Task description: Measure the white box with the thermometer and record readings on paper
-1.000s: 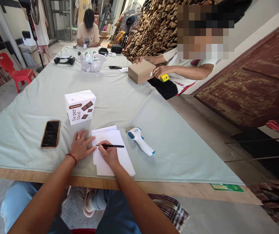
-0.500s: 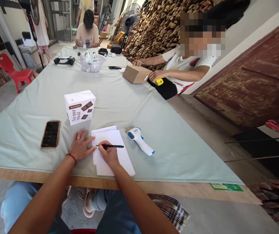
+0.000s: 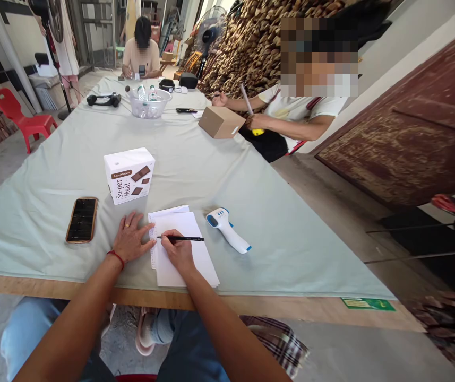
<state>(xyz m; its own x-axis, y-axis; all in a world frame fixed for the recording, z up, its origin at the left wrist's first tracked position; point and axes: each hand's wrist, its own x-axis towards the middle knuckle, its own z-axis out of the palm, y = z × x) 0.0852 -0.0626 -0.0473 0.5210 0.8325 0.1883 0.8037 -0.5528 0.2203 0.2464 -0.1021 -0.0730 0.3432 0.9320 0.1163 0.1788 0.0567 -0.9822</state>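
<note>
My right hand point(image 3: 178, 252) is closed around a black pen point(image 3: 189, 239), its tip at the left part of a white notebook page point(image 3: 195, 265). Flat beside it, my left hand point(image 3: 131, 239) has its fingers spread, with the fingertips at the notebook's left edge. Just beyond my left hand stands a white box point(image 3: 129, 175) with "Super Meal" lettering and brown bars printed on it. A phone in an orange-brown case point(image 3: 82, 220) lies to the left. Right of the notebook rests a white and blue infrared thermometer point(image 3: 229, 231).
A pale green cloth point(image 3: 291, 249) covers the table. Farther back are a clear plastic bowl of bottles point(image 3: 149, 106), a headset point(image 3: 103, 100) and a cardboard box point(image 3: 221, 123). A person at the right point(image 3: 302, 116) holds a yellow tape measure point(image 3: 258, 131); another sits at the far end.
The person at the right has raised a strip upward from the cardboard box, and their other hand has lifted off it. My hands stay almost in place; the pen has tilted slightly.
</note>
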